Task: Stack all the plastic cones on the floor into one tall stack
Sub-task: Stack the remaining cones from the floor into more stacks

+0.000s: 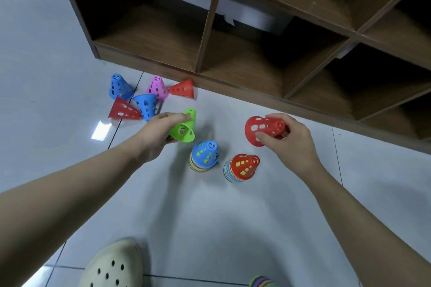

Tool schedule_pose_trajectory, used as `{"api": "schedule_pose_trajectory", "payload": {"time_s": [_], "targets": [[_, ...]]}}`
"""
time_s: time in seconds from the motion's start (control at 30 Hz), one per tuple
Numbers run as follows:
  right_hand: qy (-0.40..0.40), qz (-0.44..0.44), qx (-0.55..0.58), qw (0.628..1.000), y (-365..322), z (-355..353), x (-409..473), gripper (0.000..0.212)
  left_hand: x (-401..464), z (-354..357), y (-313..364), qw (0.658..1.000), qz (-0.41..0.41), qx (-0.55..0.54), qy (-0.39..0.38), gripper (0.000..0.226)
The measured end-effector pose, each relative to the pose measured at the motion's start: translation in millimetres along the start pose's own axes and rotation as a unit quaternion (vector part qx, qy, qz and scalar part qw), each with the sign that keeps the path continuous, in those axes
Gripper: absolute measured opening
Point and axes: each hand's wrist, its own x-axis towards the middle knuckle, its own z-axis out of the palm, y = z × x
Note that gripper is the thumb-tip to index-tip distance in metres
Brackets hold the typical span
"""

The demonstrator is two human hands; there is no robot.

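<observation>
Holding one cone per hand: left hand [161, 133] clamped on green cone [184, 127], right hand [289, 137] clamped on red cone [263, 129], both lifted off the floor [210, 216]. Turn each cone wide end down. Centre over blue-topped stack [204, 156] or red-topped stack [242, 168], standing just beside each other. Lower straight; press until seated. Avoid tilting, which probably tips the stack. Collect next the loose cones [144, 98] lying near the wooden shelf [233, 86].

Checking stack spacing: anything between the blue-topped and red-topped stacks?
Head view: only bare floor between the blue-topped stack and the red-topped stack; they stand apart.
</observation>
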Motion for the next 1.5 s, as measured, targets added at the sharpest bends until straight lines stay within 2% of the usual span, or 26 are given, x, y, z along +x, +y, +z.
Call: {"api": "schedule_pose_trajectory", "payload": {"time_s": [0.07,0.13,0.2,0.33,0.43,0.53,0.63,0.87,1.03,1.1,1.17,1.23,1.3,1.4,1.5], "targets": [[0.003,-0.005,-0.032,0.999,5.0,-5.0,-15.9,0.034,-13.1,5.7,0.1,1.0,0.018,-0.023,-0.001,0.062],[-0.006,-0.018,-0.088,0.996,14.3,-1.6,-30.3,0.03,-22.1,11.3,0.4,0.998,0.038,-0.041,0.015,0.065],[-0.03,-0.011,-0.119,0.992,28.1,9.7,-41.7,0.029,-28.3,17.2,0.2,0.997,0.072,-0.021,0.033,0.059],[-0.055,0.048,-0.11,0.991,48.6,34.7,-51.4,0.027,-38.8,38.4,0.9,0.986,0.153,0.059,0.031,0.042],[-0.069,0.09,-0.109,0.988,60.5,50.9,-55.0,0.031,-40.7,51.6,-1.1,0.971,0.197,0.133,0.019,0.044],[-0.053,0.132,-0.052,0.988,67.6,64.0,-54.3,0.036,-40.9,56.5,-5.1,0.946,0.238,0.219,-0.016,0.047],[-0.057,0.136,-0.064,0.987,66.0,68.0,-40.6,0.033,-38.5,56.1,-10.9,0.91,0.28,0.304,-0.041,0.047],[-0.07,0.157,-0.059,0.983,63.9,70.8,-39.8,0.033,-23.9,37.9,-36.5,0.851,0.235,0.464,-0.078,0.044],[-0.057,0.167,-0.012,0.984,68.1,78.1,-44.7,0.038,-26.9,23.8,-32.7,0.851,0.203,0.474,-0.099,0.078],[-0.06,0.168,-0.016,0.984,70.2,78.0,-43.0,0.039,-25.6,11.4,-28.0,0.857,0.207,0.466,-0.075,0.079],[-0.079,0.171,-0.038,0.981,72.6,73.8,-39.5,0.049,-23.5,-4.7,-21.0,0.861,0.217,0.459,-0.031,0.078],[-0.101,0.166,-0.093,0.977,69.7,65.2,-36.4,0.074,-18.4,-23.1,-14.5,0.839,0.263,0.473,0.044,0.074],[-0.058,0.151,-0.145,0.976,59.0,56.3,-33.1,0.088,-12.8,-42.7,-5.8,0.803,0.314,0.486,0.138,0.062],[0.072,0.073,-0.15,0.983,23.5,53.9,-26.8,0.064,-2.4,-74.8,7.5,0.78,0.307,0.494,0.233,0.05],[0.111,-0.008,-0.03,0.993,-25.1,74.3,-21.2,0.033,11.6,-106.3,12.5,0.747,0.247,0.571,0.234,0.059]]}}
